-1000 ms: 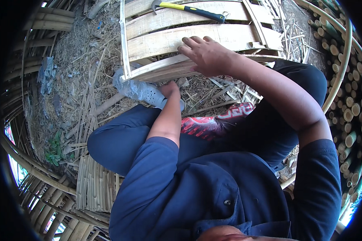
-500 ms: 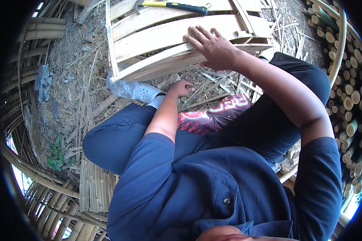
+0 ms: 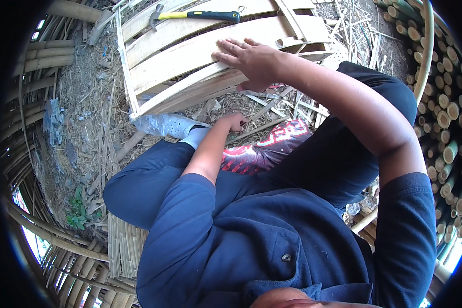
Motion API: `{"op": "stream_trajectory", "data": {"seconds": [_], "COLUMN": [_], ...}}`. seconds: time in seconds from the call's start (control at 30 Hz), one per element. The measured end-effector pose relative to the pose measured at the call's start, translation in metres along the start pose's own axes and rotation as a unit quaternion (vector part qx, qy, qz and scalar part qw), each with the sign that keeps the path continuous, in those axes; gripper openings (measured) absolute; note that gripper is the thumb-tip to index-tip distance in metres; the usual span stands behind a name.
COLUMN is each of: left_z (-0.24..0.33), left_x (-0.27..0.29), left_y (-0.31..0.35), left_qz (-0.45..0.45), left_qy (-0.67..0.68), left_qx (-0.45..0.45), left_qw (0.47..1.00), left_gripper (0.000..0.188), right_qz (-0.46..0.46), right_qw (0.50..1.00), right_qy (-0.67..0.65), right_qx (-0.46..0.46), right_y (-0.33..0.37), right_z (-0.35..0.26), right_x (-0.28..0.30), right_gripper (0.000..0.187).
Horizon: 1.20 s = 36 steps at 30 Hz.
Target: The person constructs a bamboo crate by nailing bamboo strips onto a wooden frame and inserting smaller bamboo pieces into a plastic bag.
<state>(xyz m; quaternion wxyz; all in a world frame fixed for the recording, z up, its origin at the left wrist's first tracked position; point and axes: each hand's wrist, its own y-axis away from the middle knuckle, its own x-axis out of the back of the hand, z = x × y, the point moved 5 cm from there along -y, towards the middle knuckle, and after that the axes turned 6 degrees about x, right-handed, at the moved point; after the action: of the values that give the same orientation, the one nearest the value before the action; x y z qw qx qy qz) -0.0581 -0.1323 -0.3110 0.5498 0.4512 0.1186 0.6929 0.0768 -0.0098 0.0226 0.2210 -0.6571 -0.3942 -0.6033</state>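
A slatted crate of pale wood (image 3: 174, 54) lies in front of me. My right hand (image 3: 251, 61) rests on its near edge, fingers stretched over a top slat, holding nothing. Lower down, my left hand (image 3: 234, 122) is curled close to the straw-strewn ground, just short of the crate's near side. What its fingers hold, if anything, is hidden. On the far slats lies a claw hammer (image 3: 195, 15) with a yellow and black handle, touched by neither hand. A red and black printed cloth (image 3: 267, 150) is spread between my legs.
Cut bamboo poles (image 3: 444, 115) are stacked at the right, behind a curved bamboo rail (image 3: 426, 51). Bamboo slat walls (image 3: 49, 54) rise at the left. Clear plastic (image 3: 156, 124) lies by my left shoe, and a bundle of strips (image 3: 122, 246) sits beside my left knee.
The crate and hammer have shifted left and slightly down in the view. My right hand stays on the crate's edge. My left hand has dropped a little and its fingers now point downward.
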Motion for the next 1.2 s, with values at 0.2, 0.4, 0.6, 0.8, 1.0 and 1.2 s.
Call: {"op": "stream_trajectory", "data": {"seconds": [0.2,0.4,0.6,0.8,1.0,1.2], "left_z": [-0.006,-0.02,-0.041,-0.054,-0.112,-0.204], "left_x": [-0.007,0.018,0.044,0.085,0.114,0.118], "left_y": [-0.01,-0.003,0.023,0.09,0.21,0.303], "left_qz": [-0.033,0.025,0.085,-0.026,-0.071,-0.095], "left_qy": [0.133,0.111,0.117,0.284,0.255,0.348], "left_qx": [0.004,0.09,0.108,0.257,0.367,0.495], "left_qw": [0.991,0.99,0.984,0.924,0.892,0.791], "left_gripper": [0.05,0.044,0.042,0.045,0.04,0.03], "right_qz": [-0.045,-0.108,-0.143,-0.182,-0.149,-0.18], "right_qw": [0.999,0.994,0.989,0.98,0.981,0.974], "right_qy": [0.002,-0.001,0.007,0.065,0.092,0.117], "right_qx": [0.002,-0.01,-0.021,-0.044,-0.089,-0.07], "right_y": [-0.006,-0.013,-0.023,-0.035,-0.048,-0.054], "right_z": [-0.003,-0.007,-0.014,-0.022,-0.05,-0.062], "right_x": [0.005,0.014,0.018,0.022,0.033,0.013], "right_gripper": [0.111,0.115,0.115,0.102,0.084,0.091]}}
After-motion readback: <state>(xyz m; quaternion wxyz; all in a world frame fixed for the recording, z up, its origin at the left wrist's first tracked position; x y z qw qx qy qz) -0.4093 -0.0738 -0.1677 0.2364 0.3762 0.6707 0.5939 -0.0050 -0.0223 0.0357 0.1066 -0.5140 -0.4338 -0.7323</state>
